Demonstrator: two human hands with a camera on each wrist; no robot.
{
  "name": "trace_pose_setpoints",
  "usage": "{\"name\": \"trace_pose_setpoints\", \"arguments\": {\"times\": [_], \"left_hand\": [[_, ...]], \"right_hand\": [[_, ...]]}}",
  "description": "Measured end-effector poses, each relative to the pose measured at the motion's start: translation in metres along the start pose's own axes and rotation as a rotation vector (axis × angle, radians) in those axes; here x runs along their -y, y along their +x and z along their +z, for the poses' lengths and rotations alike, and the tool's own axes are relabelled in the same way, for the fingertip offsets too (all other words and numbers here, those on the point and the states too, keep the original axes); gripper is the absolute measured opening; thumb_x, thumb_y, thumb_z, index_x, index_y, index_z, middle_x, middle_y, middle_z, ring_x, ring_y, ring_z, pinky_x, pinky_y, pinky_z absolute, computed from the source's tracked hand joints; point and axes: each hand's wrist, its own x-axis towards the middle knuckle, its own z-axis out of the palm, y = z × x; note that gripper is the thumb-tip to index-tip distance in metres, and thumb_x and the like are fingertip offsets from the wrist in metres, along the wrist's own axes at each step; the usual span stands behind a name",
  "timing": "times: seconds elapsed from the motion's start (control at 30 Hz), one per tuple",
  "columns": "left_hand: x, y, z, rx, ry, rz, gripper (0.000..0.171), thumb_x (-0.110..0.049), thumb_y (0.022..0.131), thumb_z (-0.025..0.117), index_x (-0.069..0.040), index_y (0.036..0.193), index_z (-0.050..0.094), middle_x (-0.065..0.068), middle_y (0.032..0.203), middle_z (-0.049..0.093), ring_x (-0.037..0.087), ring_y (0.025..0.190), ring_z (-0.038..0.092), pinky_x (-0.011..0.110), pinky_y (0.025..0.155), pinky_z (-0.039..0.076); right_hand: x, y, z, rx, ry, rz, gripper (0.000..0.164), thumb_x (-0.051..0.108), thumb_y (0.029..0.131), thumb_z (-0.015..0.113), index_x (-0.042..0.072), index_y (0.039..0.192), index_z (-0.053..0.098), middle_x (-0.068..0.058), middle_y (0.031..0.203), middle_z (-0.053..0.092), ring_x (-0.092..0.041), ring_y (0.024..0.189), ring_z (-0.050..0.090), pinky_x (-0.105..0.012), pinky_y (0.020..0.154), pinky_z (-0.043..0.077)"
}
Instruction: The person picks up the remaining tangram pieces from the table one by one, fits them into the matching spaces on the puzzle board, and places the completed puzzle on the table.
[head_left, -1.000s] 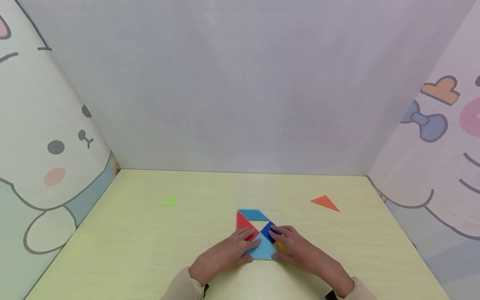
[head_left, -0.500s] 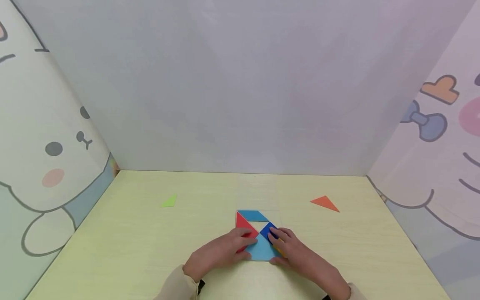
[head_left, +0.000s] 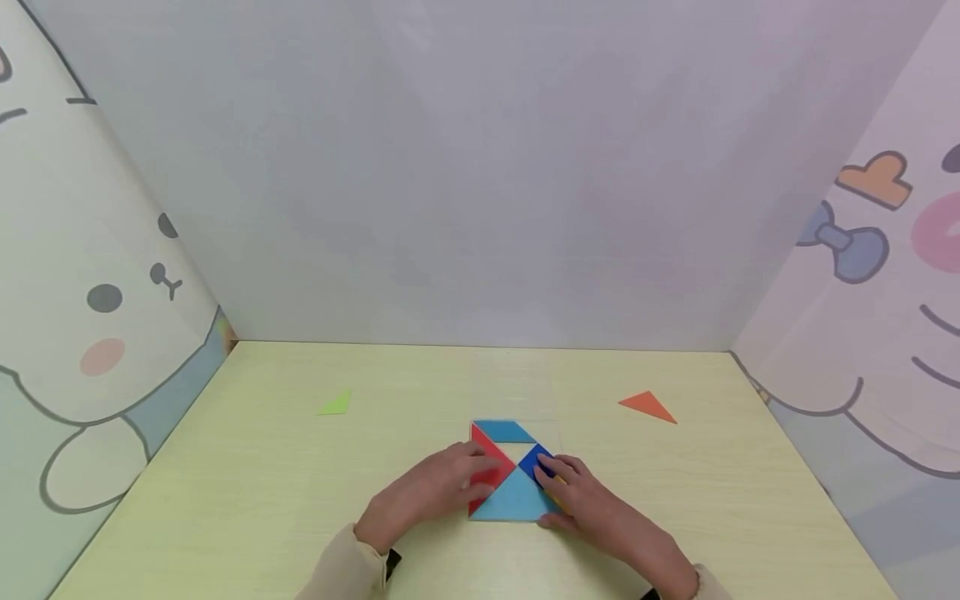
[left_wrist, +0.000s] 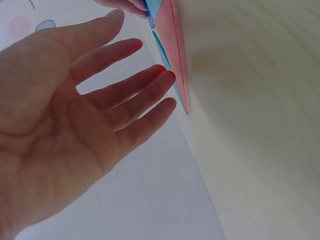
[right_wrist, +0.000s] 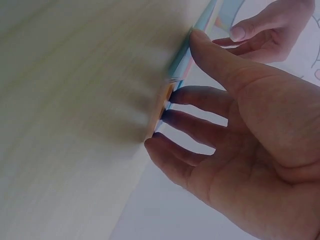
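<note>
Tangram pieces lie together at mid-table. Under my left hand (head_left: 431, 486) is a red triangle (head_left: 486, 472); the fingers are loosely extended over it, and whether they touch it I cannot tell. A light blue triangle (head_left: 510, 502) lies nearest me, and a blue parallelogram (head_left: 504, 431) at the far side. My right hand (head_left: 600, 508) has its fingertips on the dark blue square (head_left: 528, 461) and over a mostly hidden yellow-orange piece (right_wrist: 161, 107). Its thumb touches the light blue triangle's near right corner. In the left wrist view, the left fingers (left_wrist: 145, 97) are spread beside the red triangle.
A green triangle (head_left: 337, 404) lies at the back left of the pale wooden table (head_left: 247, 467). An orange-red triangle (head_left: 649, 406) lies at the back right. A grey-white wall (head_left: 480, 208) stands behind, with cartoon-printed panels at both sides.
My left hand has drawn back leftward from the light blue and red triangles, uncovering more of both. The right hand has shifted slightly left and stays on the pieces.
</note>
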Motion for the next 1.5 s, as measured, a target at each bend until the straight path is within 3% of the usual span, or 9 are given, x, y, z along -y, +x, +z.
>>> {"name": "trace_pose_setpoints", "arguments": {"times": [0.2,0.6,0.8,1.03,1.27,1.5], "left_hand": [[0.009,-0.003,-0.006,-0.040,-0.054,-0.023,0.040,-0.025,0.099,0.070,-0.011,0.137,0.066,0.006,0.127,0.065,0.022,0.118,0.060,0.034,0.096,0.055],[0.024,-0.010,-0.021,-0.131,-0.145,-0.077,0.039,-0.017,0.098,0.072,-0.004,0.134,0.065,0.007,0.111,0.067,0.027,0.102,0.066,0.043,0.086,0.057],[0.038,-0.013,-0.026,-0.223,-0.115,-0.078,0.029,-0.011,0.097,0.072,-0.002,0.124,0.069,0.003,0.103,0.067,0.023,0.095,0.065,0.039,0.082,0.057],[0.052,-0.014,-0.031,-0.270,-0.125,-0.115,0.022,-0.009,0.096,0.072,-0.001,0.117,0.071,0.001,0.097,0.067,0.019,0.087,0.063,0.035,0.077,0.055],[0.066,-0.017,-0.035,-0.326,-0.151,-0.203,0.017,-0.012,0.097,0.072,-0.002,0.111,0.072,-0.001,0.091,0.066,0.015,0.083,0.061,0.034,0.075,0.054],[0.077,-0.019,-0.038,-0.355,-0.139,-0.261,0.018,-0.014,0.098,0.071,-0.002,0.111,0.072,0.001,0.089,0.066,0.017,0.082,0.061,0.036,0.073,0.053]], "right_hand": [[-0.001,0.000,0.001,0.008,0.018,0.011,0.064,0.032,0.098,0.070,-0.004,0.147,0.052,-0.020,0.152,0.047,-0.040,0.135,0.044,-0.048,0.098,0.054],[0.000,0.001,0.001,0.001,-0.018,0.008,0.064,0.030,0.096,0.073,-0.004,0.145,0.053,-0.020,0.150,0.049,-0.040,0.133,0.046,-0.046,0.096,0.055],[-0.001,0.001,0.002,-0.003,-0.016,0.005,0.064,0.029,0.095,0.073,-0.005,0.145,0.053,-0.020,0.149,0.049,-0.039,0.132,0.046,-0.045,0.096,0.055],[-0.001,0.001,0.003,-0.016,-0.013,-0.012,0.063,0.033,0.096,0.072,-0.004,0.144,0.055,-0.019,0.147,0.051,-0.039,0.130,0.047,-0.044,0.095,0.056],[-0.003,0.000,0.004,-0.032,-0.026,-0.032,0.063,0.035,0.096,0.071,-0.005,0.143,0.056,-0.019,0.145,0.052,-0.038,0.128,0.048,-0.045,0.095,0.056],[0.000,0.001,0.003,0.006,0.008,0.015,0.064,0.031,0.095,0.073,-0.004,0.146,0.054,-0.019,0.149,0.048,-0.039,0.133,0.045,-0.046,0.095,0.056]]}}
